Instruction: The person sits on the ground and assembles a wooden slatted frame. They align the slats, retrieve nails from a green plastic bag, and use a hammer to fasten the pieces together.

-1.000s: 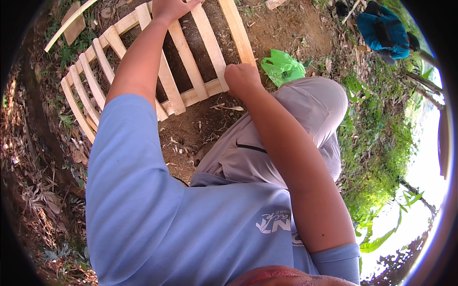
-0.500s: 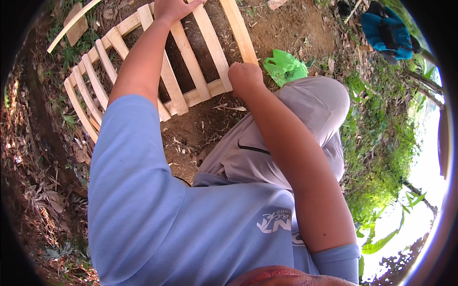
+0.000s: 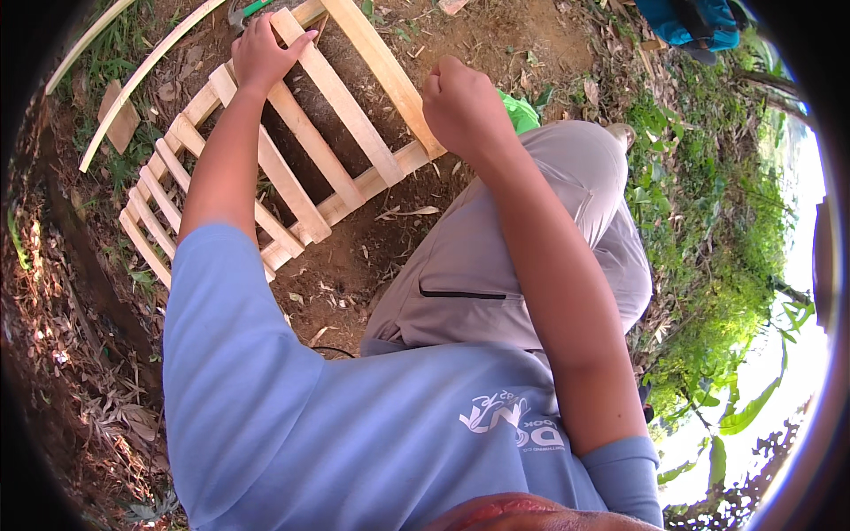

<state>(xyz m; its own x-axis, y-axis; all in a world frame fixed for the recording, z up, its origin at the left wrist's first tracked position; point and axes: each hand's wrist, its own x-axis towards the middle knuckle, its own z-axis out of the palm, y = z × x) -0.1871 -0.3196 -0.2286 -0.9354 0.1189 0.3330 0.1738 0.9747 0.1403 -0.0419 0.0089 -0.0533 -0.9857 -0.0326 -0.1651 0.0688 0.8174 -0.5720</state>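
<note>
A pale wooden slatted frame (image 3: 336, 104) lies on the ground in front of me, its several cross slats fixed across two long rails. At its far side my left hand (image 3: 266, 55) grips the frame, the thumb lying across a slat and the fingers over the far edge. Just beyond the right end slat is my right hand (image 3: 462, 104), closed in a fist with its back to me. Whatever it may hold is hidden. Near the left fingertips lies a tool with a green handle (image 3: 254, 8) and a metal head, partly cut off by the view's edge.
Two long thin wooden strips (image 3: 146, 75) and a flat brown piece (image 3: 122, 117) lie at the far left. A bright green plastic bag (image 3: 520, 112) sits beside my bent knee (image 3: 589, 164). A blue and black item (image 3: 691, 22) is at the far right, near green plants (image 3: 708, 239).
The frame now sits lower and further left in the view. My left hand has shifted left along with it. My right hand has come away from the frame's near right corner, still closed.
</note>
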